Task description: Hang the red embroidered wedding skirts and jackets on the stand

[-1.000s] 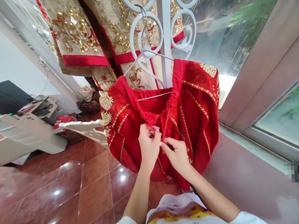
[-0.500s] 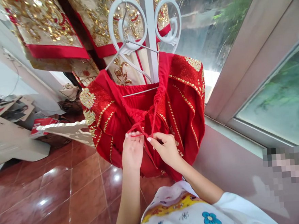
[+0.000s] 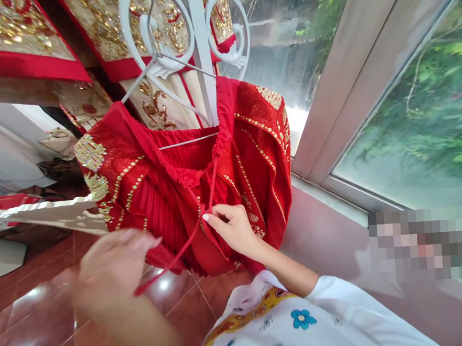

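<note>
A red garment (image 3: 177, 198) with gold beading and a gathered waist hangs on a wire hanger (image 3: 185, 143). My right hand (image 3: 230, 227) is closed at its front, thumb and fingers pinching the red drawstring (image 3: 188, 241) beside the waist opening. From that pinch one length of the cord slants down to the left, its end showing below my left hand (image 3: 116, 262). Motion blurs my left hand, left of the garment's lower part, so whether its fingers hold anything is unclear. Another stretch of cord rises from the right hand to the gathered waistband.
A white scrolled metal stand (image 3: 201, 54) bears the hanger. Cream garments with gold sequins and red borders (image 3: 25, 63) hang behind. Glass window panels (image 3: 421, 128) are on the right. A white carved panel edge (image 3: 47, 209) juts in at left above red floor tiles (image 3: 31, 318).
My left hand has swept left and down, away from the waist opening. The loops between the hands have opened into one long strand. My right hand keeps its pinch; the view has shifted right.
</note>
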A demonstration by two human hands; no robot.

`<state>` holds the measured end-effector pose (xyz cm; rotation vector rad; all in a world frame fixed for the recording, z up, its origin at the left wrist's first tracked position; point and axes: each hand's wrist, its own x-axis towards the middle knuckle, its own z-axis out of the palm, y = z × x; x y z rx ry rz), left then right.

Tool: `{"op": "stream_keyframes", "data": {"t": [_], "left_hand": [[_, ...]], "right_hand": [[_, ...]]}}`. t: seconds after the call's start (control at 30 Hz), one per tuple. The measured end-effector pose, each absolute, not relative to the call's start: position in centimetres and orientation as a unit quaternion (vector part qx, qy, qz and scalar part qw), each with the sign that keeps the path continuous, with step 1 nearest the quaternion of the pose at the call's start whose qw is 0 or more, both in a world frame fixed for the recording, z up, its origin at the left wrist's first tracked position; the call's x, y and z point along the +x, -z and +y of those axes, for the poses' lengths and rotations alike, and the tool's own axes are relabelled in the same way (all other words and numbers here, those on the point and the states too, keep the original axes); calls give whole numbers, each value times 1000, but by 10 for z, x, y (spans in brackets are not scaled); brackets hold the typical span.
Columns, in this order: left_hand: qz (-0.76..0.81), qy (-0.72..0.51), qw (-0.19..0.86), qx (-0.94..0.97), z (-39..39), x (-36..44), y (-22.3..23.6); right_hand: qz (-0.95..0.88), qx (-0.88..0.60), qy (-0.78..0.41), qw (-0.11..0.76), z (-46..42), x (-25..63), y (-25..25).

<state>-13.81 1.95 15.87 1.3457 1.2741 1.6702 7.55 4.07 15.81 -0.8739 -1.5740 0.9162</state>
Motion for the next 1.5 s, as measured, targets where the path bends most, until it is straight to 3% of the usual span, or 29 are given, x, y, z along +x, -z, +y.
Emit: {"op": "stream_keyframes", "data": {"t": [0.1,0.27,0.37,0.57,0.7,0.93,1.1,1.17,1.3,1.5], "left_hand": [[490,-538,357,586,31,-81,-172],[559,-477,212,645,41,-38,-177],[574,-448,129,673,42,-53,-186],[522,-530,-76,663,37,-101,-239],[530,-564,-133,620,35,-135,-263],[611,-533,-146,567,72,-184,-242],[590,-489,-263,586,78,-139,-226],[550,-487,-294,612,81,-109,-221],[543,-443,-234,674,95,-57,-216],[595,-448,-122,656,108,-42,-229]], "right_hand": [[-674,-354,-380,524,41,69,-158],[-720,-394,-336,463,44,69,-167],[-763,-405,-280,419,50,86,-186],[-786,-378,-199,446,73,151,-252],[-793,-388,-135,449,95,175,-279],[-774,-463,-32,431,138,169,-259],[-788,-515,55,334,123,151,-249],[-789,-508,77,338,115,141,-250],[-774,-481,99,399,114,116,-253],[-775,-481,74,404,132,95,-257]]}}
